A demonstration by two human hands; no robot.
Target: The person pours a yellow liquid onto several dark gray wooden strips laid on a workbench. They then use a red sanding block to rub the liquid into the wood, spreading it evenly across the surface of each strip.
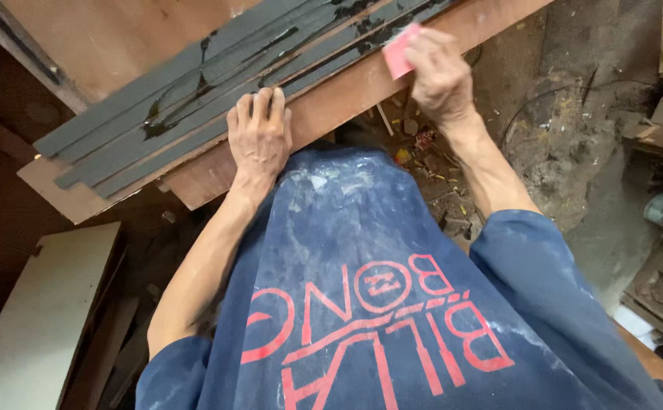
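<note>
left hand (259,133) lies flat, fingers spread, pressing the grey strips (187,99) on the plywood board (331,106); right hand (439,76) pinches a pink scraper (400,52) at the strips' far end; littered dirt floor (567,152) beside the board

Matt grey strips (195,91), glossy wet streaks, perhaps painted wood.

Pink pad (400,52); grey strips (195,99); brown board (331,106).
</note>
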